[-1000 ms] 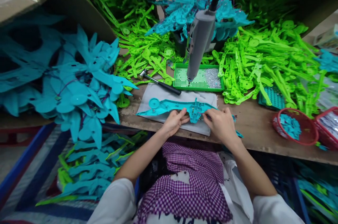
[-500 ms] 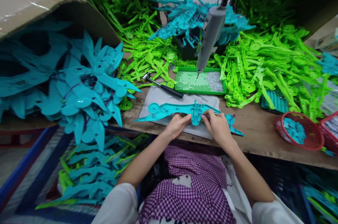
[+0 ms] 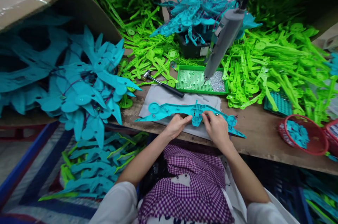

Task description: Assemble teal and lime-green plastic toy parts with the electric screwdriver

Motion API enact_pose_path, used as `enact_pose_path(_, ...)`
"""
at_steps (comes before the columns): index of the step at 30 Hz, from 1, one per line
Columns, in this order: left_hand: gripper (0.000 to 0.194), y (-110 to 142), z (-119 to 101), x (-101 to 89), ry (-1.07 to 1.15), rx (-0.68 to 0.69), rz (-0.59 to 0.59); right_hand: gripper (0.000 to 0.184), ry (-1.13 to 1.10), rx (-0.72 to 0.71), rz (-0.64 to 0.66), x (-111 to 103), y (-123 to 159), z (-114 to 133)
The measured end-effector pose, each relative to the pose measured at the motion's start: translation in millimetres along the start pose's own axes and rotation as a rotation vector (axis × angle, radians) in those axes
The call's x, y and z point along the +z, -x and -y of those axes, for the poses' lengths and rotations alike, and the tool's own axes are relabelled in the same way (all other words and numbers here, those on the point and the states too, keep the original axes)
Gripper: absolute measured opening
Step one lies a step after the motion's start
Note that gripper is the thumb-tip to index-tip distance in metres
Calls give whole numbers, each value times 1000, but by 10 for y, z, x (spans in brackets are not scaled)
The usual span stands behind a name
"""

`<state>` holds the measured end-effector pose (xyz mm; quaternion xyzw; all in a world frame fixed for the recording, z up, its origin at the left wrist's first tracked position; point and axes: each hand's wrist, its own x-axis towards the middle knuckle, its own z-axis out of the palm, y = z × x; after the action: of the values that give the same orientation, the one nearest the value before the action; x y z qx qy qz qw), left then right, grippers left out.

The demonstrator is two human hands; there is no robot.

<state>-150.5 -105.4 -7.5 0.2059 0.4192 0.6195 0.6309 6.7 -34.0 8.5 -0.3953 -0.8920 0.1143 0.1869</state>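
A long turquoise plastic part [image 3: 169, 108] lies across a pale cloth [image 3: 151, 99] at the table's front, its ribbed inner side up. My left hand [image 3: 178, 125] grips its near edge, left of the raised centre piece, with the thumb pointing right. Just right of that piece, the fingers of my right hand [image 3: 215, 123] are pinched together at the part; any small thing between them is hidden. A grey electric screwdriver [image 3: 224, 42] hangs tip down beyond the part. Beneath its tip stands a green tray [image 3: 194, 92] with a perforated plate and small metal screws.
A hammer [image 3: 169, 88] rests on the cloth's far edge. Heaps of lime-green plastic parts [image 3: 264, 65] flank the tray. Turquoise parts pile up at left [image 3: 79, 90] and in a dark bin [image 3: 190, 48] behind. A red basket [image 3: 317, 146] of small turquoise pieces stands right.
The hanging screwdriver has swung to the right. My right hand has shifted slightly on the part, whose right end shows more now. My left hand keeps its grip.
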Motion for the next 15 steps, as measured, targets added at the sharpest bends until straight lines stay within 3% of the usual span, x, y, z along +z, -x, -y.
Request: enact_pose_path(15,30,-19,-8,-14,6,-4,-10,31,6,22,-6,12,27,81)
